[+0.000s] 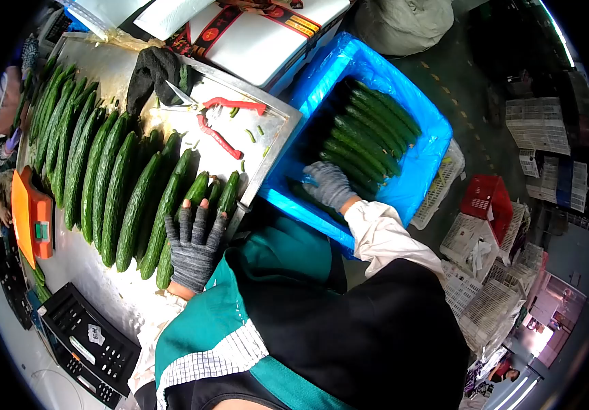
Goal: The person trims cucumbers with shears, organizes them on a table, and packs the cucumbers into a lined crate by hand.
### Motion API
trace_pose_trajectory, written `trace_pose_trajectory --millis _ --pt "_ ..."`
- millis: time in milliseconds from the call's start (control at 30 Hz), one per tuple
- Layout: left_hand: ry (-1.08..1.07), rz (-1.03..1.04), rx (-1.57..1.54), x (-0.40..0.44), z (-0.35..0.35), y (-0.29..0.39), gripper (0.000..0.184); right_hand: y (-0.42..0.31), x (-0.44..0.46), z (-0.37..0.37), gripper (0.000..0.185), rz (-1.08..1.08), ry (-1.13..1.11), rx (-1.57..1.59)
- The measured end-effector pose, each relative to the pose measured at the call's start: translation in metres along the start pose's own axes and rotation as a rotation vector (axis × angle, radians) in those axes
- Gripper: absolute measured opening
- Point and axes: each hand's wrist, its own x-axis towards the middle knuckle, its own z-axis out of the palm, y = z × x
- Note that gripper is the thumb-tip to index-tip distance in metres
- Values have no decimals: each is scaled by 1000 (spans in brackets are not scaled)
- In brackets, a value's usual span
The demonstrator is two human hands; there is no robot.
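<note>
Long green cucumbers [108, 181] lie side by side in a row on the metal table [267, 157]. My left hand [195, 249], in a grey glove with bare fingertips, rests with fingers spread on the cucumbers at the row's near right end. My right hand [332, 183], gloved alike, reaches into a crate lined with blue plastic [423, 147]. Its fingers curl down over a cucumber [318, 196] at the crate's near left; the fingertips are partly hidden. More cucumbers [366, 133] lie in parallel inside the crate.
Red-handled shears [216, 130], stem bits and a dark cloth [154, 75] lie at the table's far side. An orange scale [31, 215] and a black crate [89, 342] are at left. A white box [260, 41] stands behind. Stacked crates [475, 249] stand to the right.
</note>
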Motion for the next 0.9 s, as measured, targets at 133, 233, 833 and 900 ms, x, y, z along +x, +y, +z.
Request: trace_pose_trajectory --millis 133,233,833,900 --pt "33 -13 28 1 2 3 50 -24 14 8 44 55 -226 -69" --pt "43 -26 28 3 1 4 48 -22 18 21 45 172 -252 -69" --pt "32 -58 -103 6 -3 5 53 15 1 16 45 62 -35 587" --pt "35 -57 -112 6 -3 5 52 12 0 14 43 84 -76 656"
